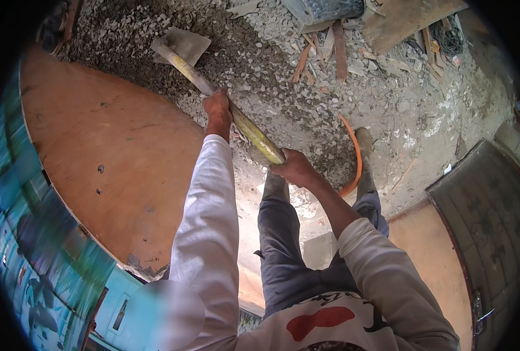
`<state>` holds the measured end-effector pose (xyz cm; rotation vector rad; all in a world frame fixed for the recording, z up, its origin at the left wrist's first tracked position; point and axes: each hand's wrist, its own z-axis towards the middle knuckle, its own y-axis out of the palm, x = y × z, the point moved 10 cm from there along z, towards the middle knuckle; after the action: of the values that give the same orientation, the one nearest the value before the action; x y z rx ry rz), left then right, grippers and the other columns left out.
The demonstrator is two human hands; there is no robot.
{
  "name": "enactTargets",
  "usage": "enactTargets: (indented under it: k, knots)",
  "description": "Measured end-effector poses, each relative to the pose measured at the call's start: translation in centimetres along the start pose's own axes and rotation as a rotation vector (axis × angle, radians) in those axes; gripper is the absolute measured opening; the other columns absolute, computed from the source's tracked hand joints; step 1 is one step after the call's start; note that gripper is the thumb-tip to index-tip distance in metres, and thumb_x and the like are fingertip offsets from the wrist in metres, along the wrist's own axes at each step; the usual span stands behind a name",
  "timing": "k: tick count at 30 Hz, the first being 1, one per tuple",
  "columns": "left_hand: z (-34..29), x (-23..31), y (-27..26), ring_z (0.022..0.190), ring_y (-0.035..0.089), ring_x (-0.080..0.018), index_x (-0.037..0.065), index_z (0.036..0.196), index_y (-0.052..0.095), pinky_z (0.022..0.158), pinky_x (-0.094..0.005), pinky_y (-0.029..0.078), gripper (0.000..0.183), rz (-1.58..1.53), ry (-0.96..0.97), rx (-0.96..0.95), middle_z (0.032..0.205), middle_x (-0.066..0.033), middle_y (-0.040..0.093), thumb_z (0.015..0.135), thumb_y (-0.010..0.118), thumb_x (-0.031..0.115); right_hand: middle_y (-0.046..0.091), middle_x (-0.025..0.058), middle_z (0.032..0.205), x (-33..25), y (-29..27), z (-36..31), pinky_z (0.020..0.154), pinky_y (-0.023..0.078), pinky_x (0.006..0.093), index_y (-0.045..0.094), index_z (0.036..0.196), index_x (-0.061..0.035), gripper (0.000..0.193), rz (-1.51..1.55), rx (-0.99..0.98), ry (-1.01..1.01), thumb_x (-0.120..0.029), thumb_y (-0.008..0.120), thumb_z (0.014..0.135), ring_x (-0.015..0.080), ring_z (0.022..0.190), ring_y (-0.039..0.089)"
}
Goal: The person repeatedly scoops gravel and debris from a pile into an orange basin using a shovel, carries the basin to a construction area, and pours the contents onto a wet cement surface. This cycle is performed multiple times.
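Note:
My left hand (pixel 217 109) is closed around the middle of a long wooden handle, and my right hand (pixel 298 168) grips its near end. The handle belongs to a shovel (pixel 249 130) whose worn yellow paint shows between my hands. At the far end, its grey metal blade (pixel 188 45) lies against a heap of gravel (pixel 125 35), upper left of centre. Both arms reach forward in long white sleeves. The gravel under the blade looks dark and damp.
An orange hose (pixel 356 153) curves by my right foot. A grey bucket (pixel 324 10) stands at the far side, near broken wood strips (pixel 339 52) and a wooden board (pixel 409 22). An orange-brown wall (pixel 108 152) bounds the left, and a dark door (pixel 482 234) stands at lower right.

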<state>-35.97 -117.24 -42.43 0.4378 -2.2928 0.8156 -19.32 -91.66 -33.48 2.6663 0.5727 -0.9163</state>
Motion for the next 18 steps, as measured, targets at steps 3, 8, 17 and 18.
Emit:
enactTargets:
  k: [3,8,17,18]
  knots:
    - [5.4,2.2,2.4,0.056,0.059,-0.0232,-0.005,0.081,0.061,0.052,-0.0364,0.048,0.017,0.25,0.117,-0.043,0.069,-0.0117,0.06,0.079,0.068,0.01,0.061,0.0073,0.07,-2.3,0.2,4.6,0.052,0.047,0.0312,0.06,0.102,0.0013,0.037,0.105,0.014,-0.07,-0.023,0.075,0.078,0.0144,0.055,0.056]
    - [-2.3,-4.7,9.1,0.07,0.066,-0.0271,-0.005,0.077,0.064,0.065,-0.0367,0.05,0.026,0.668,0.198,-0.165,0.078,-0.0183,0.067,0.077,0.064,0.02,0.059,0.0062,0.066,4.3,-3.4,-1.7,0.047,0.046,0.0303,0.058,0.1,0.0018,0.039,0.154,0.08,0.166,-0.028,0.073,0.079,0.013,0.049,0.056]
    - [-12.0,-13.2,9.8,0.068,0.066,-0.0234,0.002,0.086,0.066,0.059,-0.0373,0.05,0.016,1.358,0.522,-0.705,0.077,-0.0123,0.066,0.081,0.056,0.013,0.051,0.001,0.06,4.5,-0.9,-14.6,0.037,0.04,0.0266,0.053,0.1,0.0006,0.035,0.185,0.026,0.386,-0.025,0.07,0.083,0.0093,0.043,0.051]
    - [-12.7,-14.9,8.6,0.068,0.066,-0.0232,0.001,0.087,0.066,0.06,-0.0367,0.051,0.015,1.14,0.252,-0.657,0.077,-0.0126,0.066,0.08,0.058,0.012,0.056,0.0043,0.064,5.3,-1.0,-15.9,0.04,0.044,0.0283,0.054,0.101,0.0012,0.037,0.176,0.046,0.397,-0.027,0.07,0.082,0.0118,0.045,0.054]
